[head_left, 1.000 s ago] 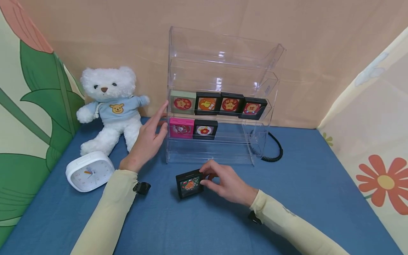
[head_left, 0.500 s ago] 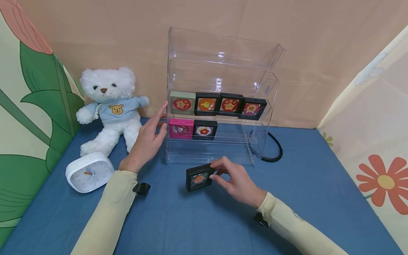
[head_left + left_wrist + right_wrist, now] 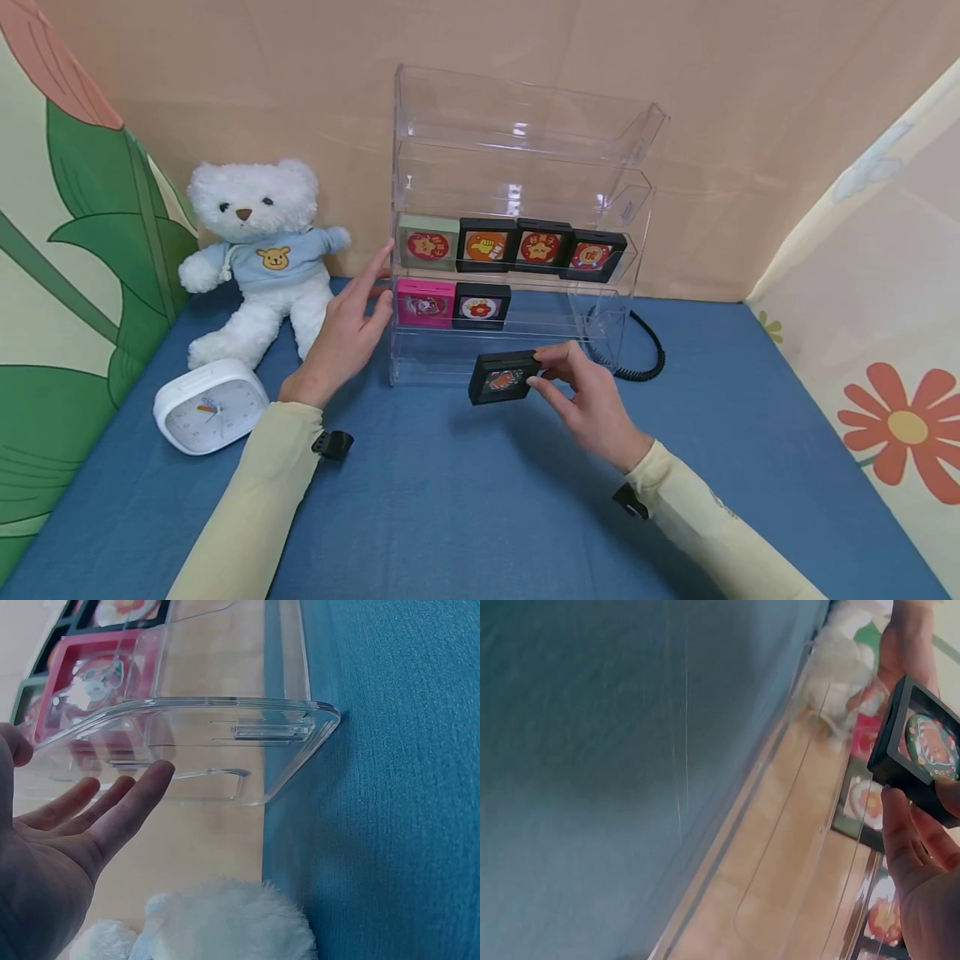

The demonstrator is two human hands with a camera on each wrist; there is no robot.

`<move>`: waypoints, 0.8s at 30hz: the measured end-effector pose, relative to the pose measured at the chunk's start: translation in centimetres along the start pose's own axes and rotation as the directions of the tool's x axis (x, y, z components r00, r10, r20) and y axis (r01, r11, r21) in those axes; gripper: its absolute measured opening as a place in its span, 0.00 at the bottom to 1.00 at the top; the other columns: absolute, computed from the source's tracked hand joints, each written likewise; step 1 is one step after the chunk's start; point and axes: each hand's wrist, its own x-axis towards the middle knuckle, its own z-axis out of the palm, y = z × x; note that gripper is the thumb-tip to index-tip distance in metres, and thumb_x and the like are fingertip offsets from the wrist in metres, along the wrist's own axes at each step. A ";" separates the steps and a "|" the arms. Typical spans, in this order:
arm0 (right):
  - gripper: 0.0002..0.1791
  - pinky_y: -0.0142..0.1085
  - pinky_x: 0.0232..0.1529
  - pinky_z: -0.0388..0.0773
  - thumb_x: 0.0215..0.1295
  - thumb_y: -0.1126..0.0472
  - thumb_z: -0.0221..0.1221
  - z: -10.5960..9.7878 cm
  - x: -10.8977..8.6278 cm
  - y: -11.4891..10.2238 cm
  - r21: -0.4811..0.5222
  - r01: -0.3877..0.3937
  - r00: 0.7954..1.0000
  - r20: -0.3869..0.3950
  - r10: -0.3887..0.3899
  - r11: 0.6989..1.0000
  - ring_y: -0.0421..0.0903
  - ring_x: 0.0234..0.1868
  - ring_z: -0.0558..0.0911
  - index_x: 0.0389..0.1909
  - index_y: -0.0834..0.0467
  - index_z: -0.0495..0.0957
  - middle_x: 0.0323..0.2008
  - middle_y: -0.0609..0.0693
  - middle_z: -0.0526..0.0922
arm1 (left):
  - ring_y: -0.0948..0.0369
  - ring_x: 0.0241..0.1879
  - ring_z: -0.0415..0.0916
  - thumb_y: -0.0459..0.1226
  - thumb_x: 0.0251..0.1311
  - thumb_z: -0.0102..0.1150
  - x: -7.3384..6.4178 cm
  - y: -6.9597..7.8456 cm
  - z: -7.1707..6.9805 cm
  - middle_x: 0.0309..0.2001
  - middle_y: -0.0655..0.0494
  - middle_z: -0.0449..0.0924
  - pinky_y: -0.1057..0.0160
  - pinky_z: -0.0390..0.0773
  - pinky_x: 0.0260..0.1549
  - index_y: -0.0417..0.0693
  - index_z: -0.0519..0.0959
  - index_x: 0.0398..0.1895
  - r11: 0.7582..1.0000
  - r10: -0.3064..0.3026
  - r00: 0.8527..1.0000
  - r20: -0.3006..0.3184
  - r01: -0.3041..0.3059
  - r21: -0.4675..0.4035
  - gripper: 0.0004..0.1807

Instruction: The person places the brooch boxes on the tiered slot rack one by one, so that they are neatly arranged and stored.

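Observation:
My right hand (image 3: pixel 588 404) pinches a small black display box (image 3: pixel 504 377) by its right edge, thumb in front. The box is raised over the blue cloth, before the foot of a clear acrylic rack (image 3: pixel 510 117). A reddish-orange picture shows behind its window in the right wrist view, where fingers and thumb grip the frame (image 3: pixel 900 739). My left hand (image 3: pixel 337 342) touches the rack's left side with outstretched fingers. On one tier stand a pale green box (image 3: pixel 428 243) and several black boxes (image 3: pixel 545 247). Below them are a pink box (image 3: pixel 426 303) and another black box (image 3: pixel 482 306).
A white teddy bear (image 3: pixel 255 250) in a blue sweater sits left of the rack. In front of it lies a white clock (image 3: pixel 213 407), near my left forearm. A black coiled cord (image 3: pixel 654 346) lies by the rack's right foot. Printed cloth stands at both sides.
My right hand has carried the black display box up and to the right, closer to the rack, and its face has tilted upward. My left hand stays at the rack's side.

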 end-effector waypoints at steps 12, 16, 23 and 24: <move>0.19 0.42 0.42 0.84 0.63 0.72 0.66 -1.2 0.5 1.2 -0.061 -0.001 0.997 -0.074 -0.003 0.998 0.45 0.42 0.86 0.52 0.61 0.72 0.51 0.55 0.82 | 0.47 0.63 0.71 0.37 0.77 0.46 0.0 0.0 0.0 0.67 0.42 0.70 0.41 0.76 0.53 0.72 0.49 0.82 1.000 -0.005 1.000 -0.002 0.005 0.004 0.36; 0.19 0.42 0.41 0.85 0.64 0.71 0.66 -1.6 0.7 1.4 -0.085 -0.008 0.995 -0.097 0.000 0.996 0.45 0.42 0.87 0.53 0.61 0.72 0.51 0.55 0.83 | 0.47 0.63 0.71 0.37 0.77 0.46 0.0 0.0 0.0 0.67 0.42 0.70 0.40 0.75 0.54 0.72 0.49 0.82 1.000 -0.009 1.000 0.000 0.009 0.002 0.36; 0.19 0.45 0.43 0.84 0.65 0.69 0.66 -2.5 1.3 1.7 -0.127 -0.049 0.990 -0.138 0.032 0.991 0.46 0.41 0.86 0.53 0.62 0.72 0.51 0.56 0.83 | 0.47 0.63 0.70 0.37 0.76 0.47 0.0 0.0 0.0 0.67 0.43 0.70 0.40 0.75 0.55 0.74 0.49 0.81 1.000 -0.012 1.000 0.001 0.012 -0.002 0.37; 0.19 0.45 0.43 0.84 0.65 0.69 0.66 -2.6 1.4 1.7 -0.133 -0.057 0.989 -0.142 0.037 0.990 0.47 0.42 0.86 0.53 0.62 0.72 0.51 0.56 0.83 | 0.47 0.63 0.70 0.37 0.76 0.46 0.0 0.0 0.1 0.68 0.43 0.70 0.40 0.75 0.55 0.74 0.49 0.81 1.000 -0.012 1.000 0.000 0.012 -0.003 0.37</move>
